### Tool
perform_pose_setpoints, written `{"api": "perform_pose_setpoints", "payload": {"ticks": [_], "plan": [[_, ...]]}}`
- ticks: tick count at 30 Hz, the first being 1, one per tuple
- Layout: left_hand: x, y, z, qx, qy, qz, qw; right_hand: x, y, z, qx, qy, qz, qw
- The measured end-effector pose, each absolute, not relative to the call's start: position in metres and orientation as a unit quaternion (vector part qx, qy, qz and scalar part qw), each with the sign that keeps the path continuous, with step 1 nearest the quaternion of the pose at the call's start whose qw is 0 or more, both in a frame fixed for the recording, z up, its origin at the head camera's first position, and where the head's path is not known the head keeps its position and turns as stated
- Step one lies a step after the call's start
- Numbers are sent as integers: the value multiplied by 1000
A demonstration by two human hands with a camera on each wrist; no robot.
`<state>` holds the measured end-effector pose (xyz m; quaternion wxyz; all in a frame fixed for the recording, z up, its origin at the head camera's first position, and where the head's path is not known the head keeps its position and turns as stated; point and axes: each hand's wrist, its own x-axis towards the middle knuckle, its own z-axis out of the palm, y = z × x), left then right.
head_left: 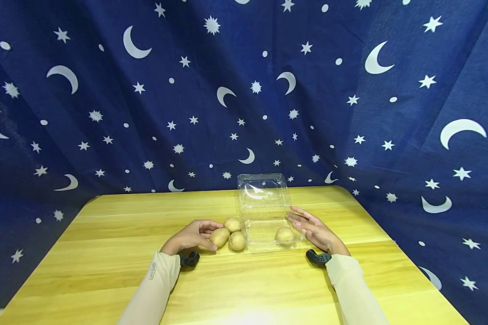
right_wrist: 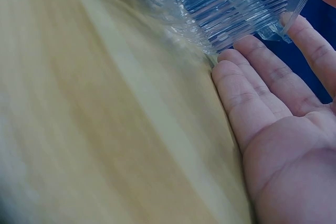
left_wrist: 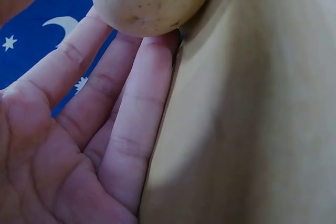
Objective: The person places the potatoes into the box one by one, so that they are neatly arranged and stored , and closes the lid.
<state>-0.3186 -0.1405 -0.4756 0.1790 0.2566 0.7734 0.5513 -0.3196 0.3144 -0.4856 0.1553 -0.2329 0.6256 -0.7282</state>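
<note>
On the table, my left hand (head_left: 195, 234) holds a potato (head_left: 219, 238) between thumb and fingers. In the left wrist view the fingertips reach behind the spotted potato (left_wrist: 152, 1), low against the table. Two more potatoes, one behind (head_left: 232, 224) and one nearer (head_left: 237, 241), lie just right of it. A clear plastic clamshell box (head_left: 264, 212) stands with its lid raised at the back. Inside its base, at the right, sits one potato (head_left: 284, 235). My right hand (head_left: 315, 230) is at the box's right side, fingers extended, fingertips touching the ribbed plastic wall (right_wrist: 241, 11).
The light wooden table (head_left: 227, 289) runs back to a dark blue curtain (head_left: 211, 113) with moons and stars. Each wrist wears a black strap-on device, on the left (head_left: 190, 260) and on the right (head_left: 318, 258). The raised lid stands close to the table's back edge.
</note>
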Motion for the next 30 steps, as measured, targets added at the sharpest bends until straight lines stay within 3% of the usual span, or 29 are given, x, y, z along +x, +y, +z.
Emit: {"api": "perform_pose_setpoints", "payload": {"ticks": [10, 30], "plan": [[-321, -142, -474, 254, 749, 582, 191, -320, 314, -483, -224, 634, -725, 150], [-317, -145, -473, 237, 751, 593, 167, -320, 314, -484, -217, 625, -734, 152]]}}
